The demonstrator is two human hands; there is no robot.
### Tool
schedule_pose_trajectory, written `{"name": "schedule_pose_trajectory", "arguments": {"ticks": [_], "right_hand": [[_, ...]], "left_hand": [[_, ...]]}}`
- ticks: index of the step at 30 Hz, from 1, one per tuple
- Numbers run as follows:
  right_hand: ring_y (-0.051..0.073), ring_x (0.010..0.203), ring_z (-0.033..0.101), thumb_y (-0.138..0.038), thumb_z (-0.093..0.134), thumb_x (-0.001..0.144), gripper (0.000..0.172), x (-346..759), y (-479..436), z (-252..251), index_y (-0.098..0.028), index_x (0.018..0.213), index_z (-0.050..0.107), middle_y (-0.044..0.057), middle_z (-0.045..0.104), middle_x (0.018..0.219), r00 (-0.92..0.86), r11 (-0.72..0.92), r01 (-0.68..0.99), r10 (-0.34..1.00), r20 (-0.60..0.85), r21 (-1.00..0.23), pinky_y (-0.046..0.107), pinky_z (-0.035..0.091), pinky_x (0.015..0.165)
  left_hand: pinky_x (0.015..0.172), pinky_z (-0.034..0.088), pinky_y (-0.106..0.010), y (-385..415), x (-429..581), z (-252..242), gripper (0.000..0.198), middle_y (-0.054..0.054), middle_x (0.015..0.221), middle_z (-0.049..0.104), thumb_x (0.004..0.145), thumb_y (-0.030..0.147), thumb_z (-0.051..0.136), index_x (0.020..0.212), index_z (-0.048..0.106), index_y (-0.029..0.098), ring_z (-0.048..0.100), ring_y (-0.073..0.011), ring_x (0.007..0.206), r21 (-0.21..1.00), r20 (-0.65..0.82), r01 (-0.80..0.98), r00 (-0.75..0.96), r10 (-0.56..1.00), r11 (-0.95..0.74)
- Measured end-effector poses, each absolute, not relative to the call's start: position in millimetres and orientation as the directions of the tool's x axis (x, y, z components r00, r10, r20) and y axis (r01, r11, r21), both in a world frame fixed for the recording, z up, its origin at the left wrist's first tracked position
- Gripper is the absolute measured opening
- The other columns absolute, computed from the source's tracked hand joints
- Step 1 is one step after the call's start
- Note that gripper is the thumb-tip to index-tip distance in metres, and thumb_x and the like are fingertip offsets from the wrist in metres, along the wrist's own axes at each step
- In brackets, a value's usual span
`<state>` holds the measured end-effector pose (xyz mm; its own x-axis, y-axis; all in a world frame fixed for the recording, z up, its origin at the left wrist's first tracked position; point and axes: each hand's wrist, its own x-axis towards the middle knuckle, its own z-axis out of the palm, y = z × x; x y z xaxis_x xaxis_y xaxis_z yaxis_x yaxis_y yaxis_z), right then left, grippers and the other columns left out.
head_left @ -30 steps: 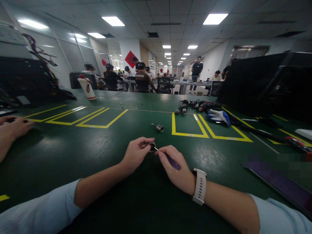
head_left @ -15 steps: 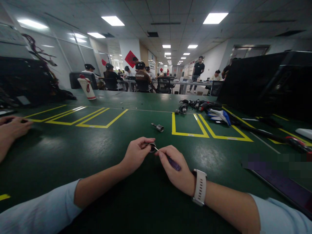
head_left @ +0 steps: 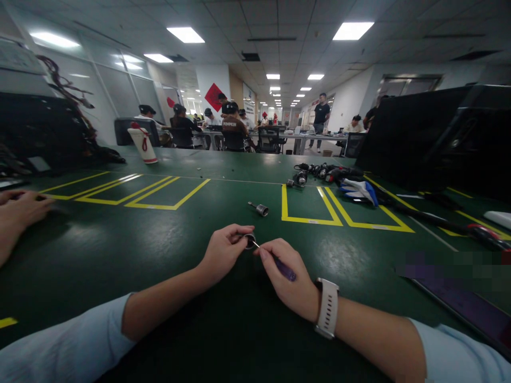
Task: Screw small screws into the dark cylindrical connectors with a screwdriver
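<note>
My left hand (head_left: 225, 252) is closed on a small round metal cup-shaped part (head_left: 249, 242), its open end turned toward my right hand. Between the fingers of my right hand (head_left: 289, 276) is a screwdriver (head_left: 285, 269) with a purple handle. Its thin shaft points left, and the tip reaches into the mouth of the metal part, where I cannot make out what it touches. Just beyond my hands, a similar metal part with a narrow stem (head_left: 259, 208) lies on its side on the green tabletop (head_left: 223, 330).
Power-tool parts (head_left: 319, 173) and a white-blue glove (head_left: 359, 191) lie at the back right, near yellow tape outlines (head_left: 311, 220). At the left edge is another person's hand (head_left: 26, 210). A white cup (head_left: 142, 143) stands back left; a dark flat device (head_left: 459, 303) lies right.
</note>
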<state>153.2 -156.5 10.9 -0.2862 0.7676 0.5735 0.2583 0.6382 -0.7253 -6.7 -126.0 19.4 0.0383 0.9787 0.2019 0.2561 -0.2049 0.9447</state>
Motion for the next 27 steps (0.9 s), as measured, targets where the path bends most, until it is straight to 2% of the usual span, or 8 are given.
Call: {"name": "schedule_pose_trajectory", "arguments": {"ticks": [7,18,22,27], "right_hand": [[0.015,0.079,0.055,-0.016,0.043,0.086,0.019,151.7,-155.9,8.2,-0.020,0.089,0.061,0.004,0.061,0.083,-0.307,0.648,0.250,0.758,0.575,-0.720,0.030,0.044,0.072],[0.016,0.079,0.056,-0.017,0.043,0.086,0.018,155.5,-157.4,10.9,-0.020,0.087,0.060,0.004,0.061,0.082,-0.285,0.683,0.238,0.729,0.623,-0.691,0.031,0.045,0.071],[0.018,0.087,0.055,-0.015,0.049,0.081,0.012,157.7,-153.3,12.9,-0.021,0.091,0.055,0.005,0.060,0.091,-0.257,0.721,0.276,0.692,0.674,-0.635,0.036,0.045,0.078],[0.024,0.102,0.048,-0.011,0.062,0.069,0.036,155.4,-139.8,14.8,-0.021,0.101,0.050,0.008,0.057,0.107,-0.438,0.760,0.407,0.649,0.622,-0.506,0.043,0.042,0.086]], "left_hand": [[0.086,0.050,-0.037,-125.9,-5.7,18.7,0.020,-0.009,0.105,0.066,0.066,0.018,0.057,0.084,0.065,0.014,0.063,-0.0206,0.095,0.942,0.217,0.255,0.040,0.975,-0.220],[0.080,0.053,-0.037,-124.2,-6.7,19.0,0.017,-0.007,0.095,0.067,0.068,0.018,0.056,0.083,0.062,0.013,0.065,-0.0193,0.083,0.938,0.227,0.259,0.038,0.973,-0.229],[0.081,0.052,-0.038,-119.5,-5.5,12.0,0.028,-0.006,0.097,0.065,0.072,0.018,0.054,0.099,0.052,0.016,0.064,-0.0189,0.087,0.947,0.244,0.214,0.011,0.970,-0.240],[0.081,0.052,-0.037,-116.3,5.7,2.8,0.045,-0.008,0.106,0.058,0.074,0.018,0.054,0.116,0.037,0.019,0.062,-0.0189,0.091,0.962,0.249,0.098,0.083,0.965,-0.256]]}}
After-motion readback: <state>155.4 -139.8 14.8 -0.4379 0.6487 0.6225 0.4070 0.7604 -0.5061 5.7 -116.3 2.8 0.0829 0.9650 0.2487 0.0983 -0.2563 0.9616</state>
